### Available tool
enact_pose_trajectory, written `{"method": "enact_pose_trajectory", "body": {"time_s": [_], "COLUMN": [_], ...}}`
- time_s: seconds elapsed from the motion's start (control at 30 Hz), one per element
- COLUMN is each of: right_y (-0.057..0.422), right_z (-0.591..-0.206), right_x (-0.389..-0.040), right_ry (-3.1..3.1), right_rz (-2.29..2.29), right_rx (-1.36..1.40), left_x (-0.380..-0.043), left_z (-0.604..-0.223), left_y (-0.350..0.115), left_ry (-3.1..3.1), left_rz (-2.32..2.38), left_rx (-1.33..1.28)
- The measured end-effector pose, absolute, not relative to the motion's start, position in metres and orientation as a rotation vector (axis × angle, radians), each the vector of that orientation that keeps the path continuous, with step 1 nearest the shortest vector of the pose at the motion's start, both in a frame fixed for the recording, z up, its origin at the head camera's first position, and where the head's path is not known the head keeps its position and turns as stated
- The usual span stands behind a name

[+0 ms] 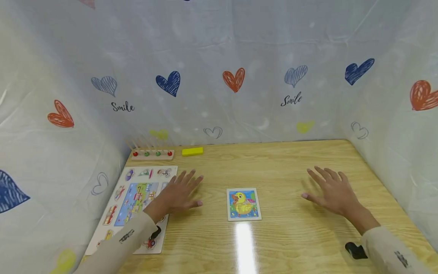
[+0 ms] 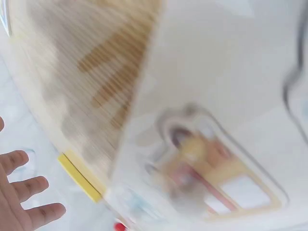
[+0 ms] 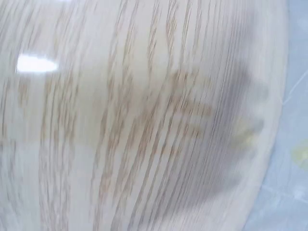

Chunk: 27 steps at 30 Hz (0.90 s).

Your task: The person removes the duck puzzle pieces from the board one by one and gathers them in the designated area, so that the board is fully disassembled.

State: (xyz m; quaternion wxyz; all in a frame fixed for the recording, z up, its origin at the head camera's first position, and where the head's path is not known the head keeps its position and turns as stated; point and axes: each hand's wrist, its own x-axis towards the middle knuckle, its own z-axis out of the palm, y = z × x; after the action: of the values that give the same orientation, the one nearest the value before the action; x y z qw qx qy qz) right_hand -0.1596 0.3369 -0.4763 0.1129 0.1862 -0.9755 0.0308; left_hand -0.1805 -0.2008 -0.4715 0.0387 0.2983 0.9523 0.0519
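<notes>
A small square duck puzzle [image 1: 244,204] lies flat on the wooden table between the two hands. My left hand [image 1: 179,194] is held with fingers spread over the right edge of a large picture peg board [image 1: 113,190], hiding part of it. Its fingers [image 2: 33,185] show at the lower left of the left wrist view, holding nothing. To the right of the puzzle, my right hand [image 1: 333,192] has its fingers spread and nothing in it. The right wrist view shows only the table with the hand's shadow and reflection.
At the back left stands a wooden rack [image 1: 153,154] with upright pegs and red and green beads. A yellow block [image 1: 192,151] lies beside it. Curtains with printed hearts [image 1: 234,80] enclose the table [image 1: 273,163] at the back and sides.
</notes>
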Motion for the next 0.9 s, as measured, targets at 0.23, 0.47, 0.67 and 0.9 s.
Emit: {"method": "enact_pose_trajectory", "body": {"time_s": [0.23,0.47,0.67,0.9], "right_y": [0.312,0.285,0.264,0.242], "right_z": [-0.472,-0.465,-0.468,-0.474], "right_x": [-0.154,-0.151,-0.153,-0.159], "right_ry": [-2.880,-3.022,-3.068,-3.021], "right_rz": [0.286,0.525,0.784,0.939], "right_rx": [0.602,0.599,0.628,0.750], "left_x": [-0.164,-0.147,-0.129,-0.118], "left_z": [-0.467,-0.467,-0.468,-0.476], "left_y": [-0.177,-0.149,-0.125,-0.105], "left_ry": [2.863,2.773,2.667,2.587], "left_rz": [0.091,0.002,-0.030,-0.037], "left_rx": [1.140,1.314,1.400,1.489]}}
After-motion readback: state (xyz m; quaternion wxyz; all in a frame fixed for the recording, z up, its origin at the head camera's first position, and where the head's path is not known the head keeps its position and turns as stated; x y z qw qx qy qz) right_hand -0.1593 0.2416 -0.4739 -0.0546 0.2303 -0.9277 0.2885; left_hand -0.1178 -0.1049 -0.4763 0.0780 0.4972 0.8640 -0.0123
